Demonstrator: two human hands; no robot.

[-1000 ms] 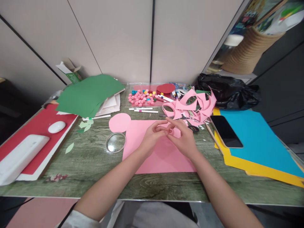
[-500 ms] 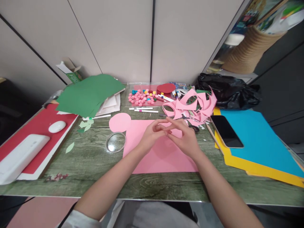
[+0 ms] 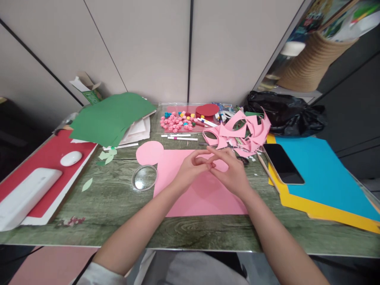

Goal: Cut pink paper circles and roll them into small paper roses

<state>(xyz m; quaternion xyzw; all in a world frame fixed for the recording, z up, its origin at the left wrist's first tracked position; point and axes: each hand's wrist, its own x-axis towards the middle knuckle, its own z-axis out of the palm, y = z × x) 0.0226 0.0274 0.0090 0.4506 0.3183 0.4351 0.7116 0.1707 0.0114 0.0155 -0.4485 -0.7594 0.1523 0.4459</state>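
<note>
My left hand [image 3: 192, 166] and my right hand [image 3: 230, 170] meet fingertip to fingertip above a pink paper sheet [image 3: 204, 202]. Both have curled fingers with the thumbs close together in a pinch. Whatever sits between the fingertips, if anything, is too small or too hidden to make out. At the sheet's upper left corner lies a pink paper circle [image 3: 150, 152]. A clear round ring of tape [image 3: 144, 177] rests beside the sheet's left edge. Dark scissor handles [image 3: 243, 160] show just past my right hand.
Behind stand a clear tray of small pink rolls [image 3: 175, 122], white pens [image 3: 182, 138] and cut pink scraps [image 3: 234, 132]. Green sheets [image 3: 111, 116] and a red sheet [image 3: 44, 178] lie left; a phone [image 3: 283, 164] on blue paper [image 3: 329, 178] and a black bag [image 3: 285, 113] lie right.
Almost nothing differs. My fingertips have shifted very slightly against each other; the sheet and the things around it stay where they were.
</note>
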